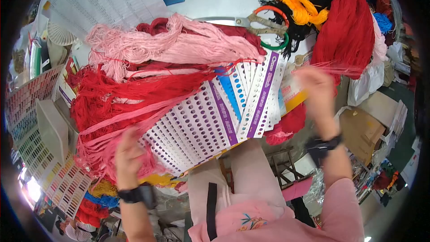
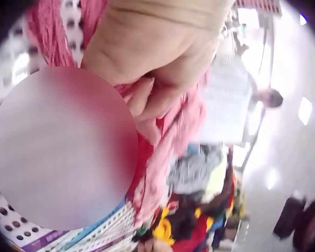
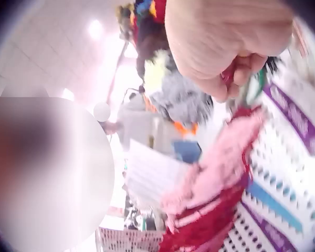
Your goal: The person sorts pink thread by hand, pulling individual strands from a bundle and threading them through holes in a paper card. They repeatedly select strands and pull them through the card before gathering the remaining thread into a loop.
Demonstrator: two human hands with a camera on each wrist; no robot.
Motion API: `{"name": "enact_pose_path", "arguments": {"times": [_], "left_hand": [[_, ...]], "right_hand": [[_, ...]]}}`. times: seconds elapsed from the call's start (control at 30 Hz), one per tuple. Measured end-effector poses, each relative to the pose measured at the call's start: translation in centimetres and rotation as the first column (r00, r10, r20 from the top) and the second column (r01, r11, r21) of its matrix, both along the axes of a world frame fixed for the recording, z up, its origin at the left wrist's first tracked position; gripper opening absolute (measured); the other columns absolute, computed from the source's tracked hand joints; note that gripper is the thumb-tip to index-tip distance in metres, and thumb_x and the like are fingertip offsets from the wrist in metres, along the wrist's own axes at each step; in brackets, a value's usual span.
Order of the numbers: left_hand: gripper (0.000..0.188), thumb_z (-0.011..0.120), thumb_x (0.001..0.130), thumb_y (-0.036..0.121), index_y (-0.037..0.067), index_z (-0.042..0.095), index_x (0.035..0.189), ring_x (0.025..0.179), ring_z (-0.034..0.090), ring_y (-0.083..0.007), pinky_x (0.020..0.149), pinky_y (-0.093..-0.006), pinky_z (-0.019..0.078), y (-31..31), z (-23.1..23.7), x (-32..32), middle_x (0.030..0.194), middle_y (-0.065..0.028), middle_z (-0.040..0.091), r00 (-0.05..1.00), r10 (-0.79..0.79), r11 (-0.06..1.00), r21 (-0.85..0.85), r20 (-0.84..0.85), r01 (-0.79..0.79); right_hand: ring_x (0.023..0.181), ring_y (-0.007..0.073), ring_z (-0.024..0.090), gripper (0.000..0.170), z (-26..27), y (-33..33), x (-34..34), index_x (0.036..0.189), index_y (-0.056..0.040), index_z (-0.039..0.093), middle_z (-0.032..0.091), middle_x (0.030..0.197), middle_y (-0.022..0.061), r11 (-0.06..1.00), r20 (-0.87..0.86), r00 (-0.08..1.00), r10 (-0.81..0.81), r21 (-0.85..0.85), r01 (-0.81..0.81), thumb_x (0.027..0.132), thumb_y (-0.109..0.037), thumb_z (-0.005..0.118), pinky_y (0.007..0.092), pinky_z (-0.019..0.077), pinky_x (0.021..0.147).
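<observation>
Fingers of the right hand [image 1: 317, 87] pinch thin pinkish-red strands [image 3: 229, 75] beyond the right end of a fan of white, hole-punched cards with purple bands [image 1: 190, 125].

Left-hand [image 1: 127, 154] fingers curl at a loose bright-pink thread bundle [image 1: 105, 162] by the left near corner of the white table [image 1: 215, 6]; blur makes it impossible to tell whether they grip it. The cards lie along the near edge, partly under a bright-red thread skein [image 1: 143, 87]. Farther back lies a pale-pink skein [image 1: 156, 45], with large metal scissors with orange and green handles [image 1: 268, 23] beside it. Thick dark-red thread [image 1: 342, 27] lies along the right edge.
</observation>
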State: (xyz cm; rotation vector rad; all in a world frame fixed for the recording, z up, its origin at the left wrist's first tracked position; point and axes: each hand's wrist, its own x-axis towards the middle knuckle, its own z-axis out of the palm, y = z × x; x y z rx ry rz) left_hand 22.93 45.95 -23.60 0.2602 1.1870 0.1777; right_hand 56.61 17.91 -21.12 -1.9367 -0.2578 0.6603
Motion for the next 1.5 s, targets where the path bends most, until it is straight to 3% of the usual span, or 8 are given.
{"name": "enact_pose_path", "arguments": {"times": [0.1, 0.5, 0.57, 0.9, 1.0, 1.1, 1.23, 1.5], "left_hand": [[0.023, 0.047, 0.080, 0.020, 0.005, 0.052, 0.097, 0.040, 0.031, -0.0019, 0.034, -0.0163, 0.0267, -6.2, -1.2, 11.1, 0.078, -0.0024, 0.058, 0.871, -0.469, 0.854, 0.176, -0.148, 0.490], [0.014, 0.049, 0.078, 0.009, 0.001, 0.054, 0.068, 0.034, 0.038, -0.0060, 0.033, -0.0204, 0.0295, -10.0, -5.8, 16.0, 0.048, 0.0001, 0.045, 0.638, -0.544, 0.207, 0.649, -0.546, 0.732], [0.009, 0.048, 0.078, 0.007, 0.000, 0.053, 0.075, 0.033, 0.036, -0.0063, 0.032, -0.0205, 0.0284, -9.7, -5.1, 16.5, 0.048, -0.0002, 0.045, 0.776, -0.531, 0.628, 0.457, -0.341, 0.630], [0.009, 0.045, 0.079, 0.006, -0.001, 0.052, 0.079, 0.036, 0.038, -0.0055, 0.033, -0.0203, 0.0285, -10.8, -6.6, 16.2, 0.050, -0.0008, 0.046, 0.861, -0.435, 0.597, 0.632, -0.263, 0.494], [0.019, 0.043, 0.083, 0.017, 0.002, 0.048, 0.094, 0.034, 0.031, -0.0034, 0.031, -0.0181, 0.0229, -9.2, -3.1, 14.3, 0.047, 0.0020, 0.040, 0.967, -0.224, 0.962, 0.185, 0.125, 0.199], [0.019, 0.043, 0.083, 0.017, 0.004, 0.046, 0.097, 0.032, 0.030, -0.0035, 0.030, -0.0169, 0.0234, -8.4, -2.6, 13.2, 0.046, 0.0028, 0.038, 0.907, -0.031, 0.986, -0.137, 0.419, 0.097], [0.016, 0.035, 0.084, 0.009, 0.003, 0.047, 0.094, 0.030, 0.026, -0.0017, 0.029, -0.0153, 0.0239, -9.4, -3.8, 17.3, 0.044, 0.0030, 0.037, 0.782, -0.619, 0.776, 0.213, 0.073, 0.594], [0.028, 0.035, 0.079, 0.008, -0.002, 0.045, 0.104, 0.032, 0.025, -0.0061, 0.035, -0.0190, 0.0234, -8.2, -3.5, 13.5, 0.045, -0.0007, 0.038, 0.918, -0.316, 0.949, 0.076, 0.238, 0.307]], "right_hand": [[0.071, 0.0189, 0.054, 0.006, -5.5, 5.5, -4.7, 0.068, -0.0018, 0.058, 0.056, 0.072, 0.0075, 0.973, 0.233, 0.951, 0.202, 0.060, -0.221, 0.063, -0.003, 0.061, 0.0278, 0.0423, 0.065], [0.072, 0.0255, 0.046, 0.026, -10.0, 7.6, -7.8, 0.085, -0.0033, 0.053, 0.048, 0.082, 0.0094, 0.906, 0.617, 0.708, 0.343, -0.020, -0.422, 0.060, -0.006, 0.058, 0.0324, 0.0339, 0.068], [0.074, 0.0263, 0.046, 0.037, -9.2, 8.0, -8.6, 0.094, -0.0008, 0.051, 0.047, 0.084, 0.0111, 0.871, 0.557, 0.715, 0.422, -0.030, -0.490, 0.059, -0.011, 0.060, 0.0340, 0.0343, 0.070], [0.077, 0.0249, 0.047, 0.036, -9.9, 7.9, -8.3, 0.092, -0.0044, 0.053, 0.047, 0.087, 0.0099, 0.875, 0.494, 0.759, 0.425, -0.011, -0.484, 0.057, -0.013, 0.060, 0.0345, 0.0344, 0.069], [0.076, 0.0239, 0.047, 0.030, -10.0, 7.9, -8.1, 0.090, -0.0049, 0.053, 0.048, 0.085, 0.0087, 0.898, 0.502, 0.772, 0.391, -0.021, -0.440, 0.061, -0.010, 0.058, 0.0327, 0.0343, 0.069], [0.071, 0.0240, 0.049, 0.021, -10.2, 7.7, -7.8, 0.086, -0.0046, 0.055, 0.052, 0.079, 0.0080, 0.883, 0.494, 0.786, 0.371, 0.075, -0.464, 0.065, -0.003, 0.055, 0.0317, 0.0366, 0.068], [0.065, 0.0231, 0.051, 0.018, -10.1, 7.5, -7.7, 0.081, -0.0027, 0.056, 0.055, 0.072, 0.0091, 0.891, 0.221, 0.942, 0.253, 0.325, -0.316, 0.066, 0.005, 0.050, 0.0291, 0.0399, 0.061], [0.070, 0.0153, 0.051, 0.017, -9.7, 7.6, -7.9, 0.084, -0.0003, 0.056, 0.057, 0.076, 0.0079, 0.925, 0.103, 0.977, 0.185, 0.318, -0.209, 0.070, 0.007, 0.050, 0.0241, 0.0398, 0.063]]}}
